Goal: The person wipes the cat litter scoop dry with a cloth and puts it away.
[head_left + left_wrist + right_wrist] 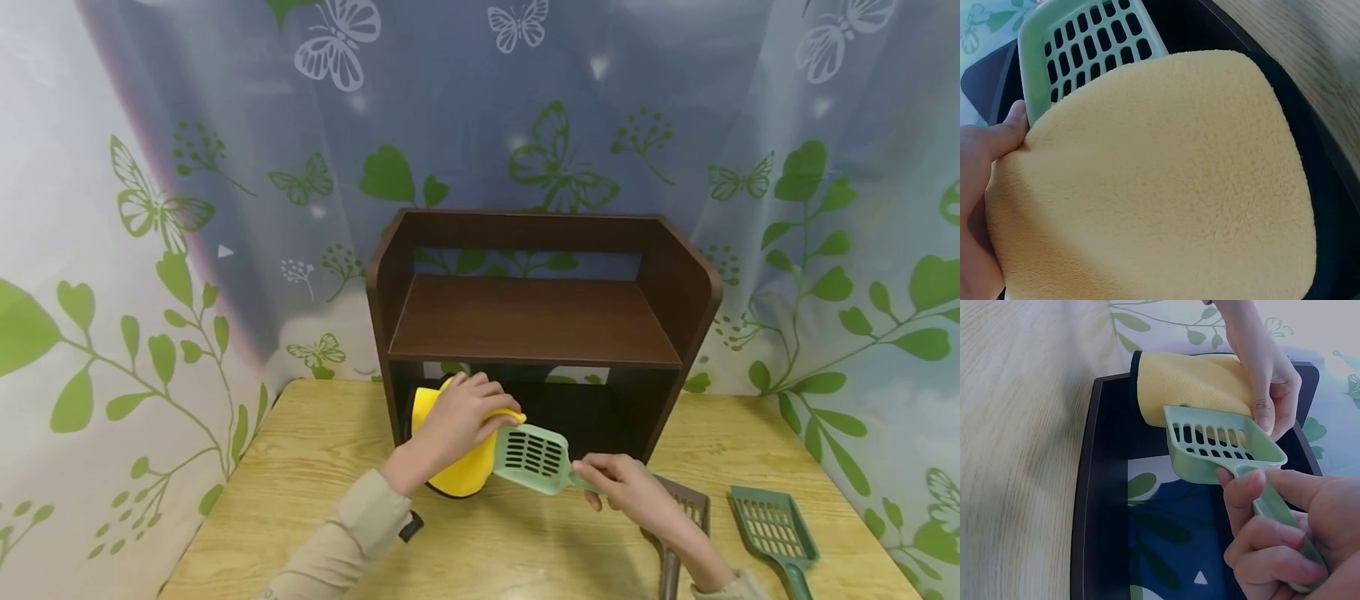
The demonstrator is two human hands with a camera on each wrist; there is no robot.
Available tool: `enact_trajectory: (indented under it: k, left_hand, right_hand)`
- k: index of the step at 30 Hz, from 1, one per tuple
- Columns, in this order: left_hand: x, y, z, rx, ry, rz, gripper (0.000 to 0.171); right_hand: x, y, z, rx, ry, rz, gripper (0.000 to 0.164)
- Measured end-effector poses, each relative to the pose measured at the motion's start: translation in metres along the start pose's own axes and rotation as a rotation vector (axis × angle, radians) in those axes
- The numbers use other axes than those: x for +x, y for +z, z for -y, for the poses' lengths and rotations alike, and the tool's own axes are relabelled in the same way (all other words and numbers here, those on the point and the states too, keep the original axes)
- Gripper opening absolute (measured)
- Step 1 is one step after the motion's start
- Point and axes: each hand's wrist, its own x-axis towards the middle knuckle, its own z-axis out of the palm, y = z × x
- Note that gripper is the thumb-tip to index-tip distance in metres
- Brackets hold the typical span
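Observation:
My left hand grips a yellow fleecy cloth with a dark edging, its thumb at the rim of a light green litter scoop. The cloth fills most of the left wrist view and covers part of the scoop's slotted pan. My right hand holds the scoop by its handle, fingers wrapped around it. In the right wrist view, the scoop's slotted pan tilts up, and the cloth lies against its far edge.
A dark brown two-tier shelf stands behind the hands on the wooden table. To the right lie a brown scoop, partly hidden by the right forearm, and a dark green scoop. Behind hangs a leaf-and-butterfly curtain.

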Motion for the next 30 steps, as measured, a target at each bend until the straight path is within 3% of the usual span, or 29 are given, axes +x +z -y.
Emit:
enact_trajectory:
  k: [16,30]
  left_hand:
    - [0.01,0.006,-0.013,0.211,0.186,-0.047,0.012]
    - [0.015,0.01,-0.027,0.331,0.266,0.013,0.015]
  right_hand:
    - [-0.003,-0.003,0.004,-0.034,0.009,-0.001,0.037]
    - [0.0,0.001,0.005,-0.107,0.001,0.003,0.039]
